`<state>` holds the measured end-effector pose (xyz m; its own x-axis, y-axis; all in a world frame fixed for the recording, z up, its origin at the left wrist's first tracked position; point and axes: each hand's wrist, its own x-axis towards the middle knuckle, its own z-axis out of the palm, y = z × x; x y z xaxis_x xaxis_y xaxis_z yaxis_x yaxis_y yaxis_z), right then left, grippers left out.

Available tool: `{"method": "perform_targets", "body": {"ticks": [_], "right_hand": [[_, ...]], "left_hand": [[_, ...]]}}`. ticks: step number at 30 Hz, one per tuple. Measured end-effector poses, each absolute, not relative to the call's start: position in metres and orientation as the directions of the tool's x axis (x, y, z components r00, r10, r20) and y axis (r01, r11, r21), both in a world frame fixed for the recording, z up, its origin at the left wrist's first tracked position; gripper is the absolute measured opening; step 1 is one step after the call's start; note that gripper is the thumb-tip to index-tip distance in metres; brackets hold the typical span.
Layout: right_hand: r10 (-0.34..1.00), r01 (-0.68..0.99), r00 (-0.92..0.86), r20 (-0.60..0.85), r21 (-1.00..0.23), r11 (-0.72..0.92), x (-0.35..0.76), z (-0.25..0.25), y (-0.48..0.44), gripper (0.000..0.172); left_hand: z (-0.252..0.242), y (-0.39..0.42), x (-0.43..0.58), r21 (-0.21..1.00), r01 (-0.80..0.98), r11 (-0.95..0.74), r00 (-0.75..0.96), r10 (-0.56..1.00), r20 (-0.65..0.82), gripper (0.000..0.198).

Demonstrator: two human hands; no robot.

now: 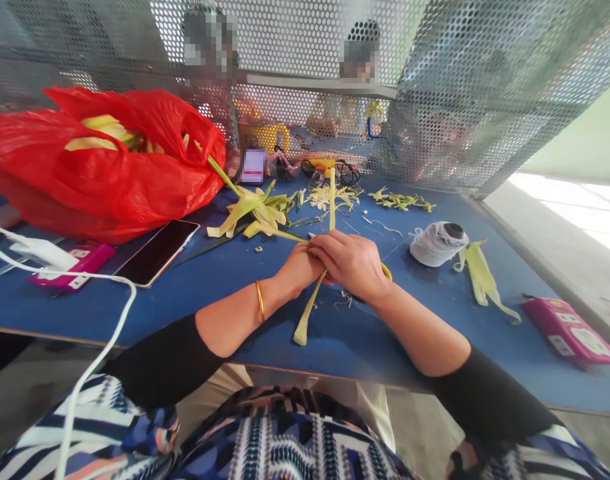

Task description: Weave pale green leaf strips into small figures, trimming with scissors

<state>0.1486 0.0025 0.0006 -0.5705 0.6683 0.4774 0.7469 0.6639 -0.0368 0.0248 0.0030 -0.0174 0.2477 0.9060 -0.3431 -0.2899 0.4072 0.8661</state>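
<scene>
My left hand [301, 268] and my right hand [359, 261] meet over the blue table, fingers closed together around pale yellow-green leaf strips. One leaf strip [332, 200] stands up beyond the fingers, and the wide end of another strip [301, 332] hangs out below them. A thin strip also runs left from my fingertips toward a loose pile of leaf pieces [257, 212]. Beside my right wrist shows a yellow curved loop [387, 272], partly hidden, perhaps a scissors handle. The exact grip of each fingertip is covered by the overlapping hands.
A red plastic bag [149, 187] of leaves fills the back left, near a phone [159, 252] and a white cable [127, 303]. To the right are a white thread spool [435, 245], a leaf piece [479, 273] and a pink pack [569, 330]. A perforated metal screen [435, 133] stands behind.
</scene>
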Motion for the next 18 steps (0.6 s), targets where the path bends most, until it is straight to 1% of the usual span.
{"method": "perform_targets", "body": {"ticks": [2,3,5,8,11,14,18], "right_hand": [[0.680,0.763,-0.527,0.510,-0.069,0.643,0.153,0.003,0.007,0.032],[0.679,0.769,-0.517,0.521,-0.064,0.636,0.156,0.005,0.010,0.031],[0.649,0.755,-0.561,0.513,-0.003,0.656,0.165,0.010,0.016,0.029],[0.582,0.682,-0.676,0.451,0.086,0.726,0.177,0.018,0.023,0.027],[0.587,0.677,-0.704,0.399,0.130,0.724,0.184,0.024,0.026,0.024],[0.638,0.720,-0.679,0.365,0.156,0.677,0.186,0.026,0.027,0.023],[0.661,0.747,-0.649,0.376,0.150,0.648,0.188,0.020,0.033,0.029]], "left_hand": [[-0.012,0.002,0.023,0.905,-0.218,0.365,0.250,0.917,-0.310,0.027],[-0.009,0.001,0.022,0.919,-0.184,0.348,0.254,0.920,-0.297,0.027],[-0.005,0.001,0.020,0.934,-0.145,0.327,0.276,0.920,-0.279,0.024],[-0.002,0.002,0.017,0.935,-0.142,0.325,0.301,0.914,-0.272,0.018],[-0.002,0.003,0.015,0.933,-0.137,0.334,0.305,0.910,-0.281,0.014],[-0.003,0.006,0.015,0.923,-0.161,0.350,0.292,0.910,-0.294,0.015],[-0.001,0.010,0.014,0.871,-0.274,0.408,0.220,0.908,-0.357,0.014]]}}
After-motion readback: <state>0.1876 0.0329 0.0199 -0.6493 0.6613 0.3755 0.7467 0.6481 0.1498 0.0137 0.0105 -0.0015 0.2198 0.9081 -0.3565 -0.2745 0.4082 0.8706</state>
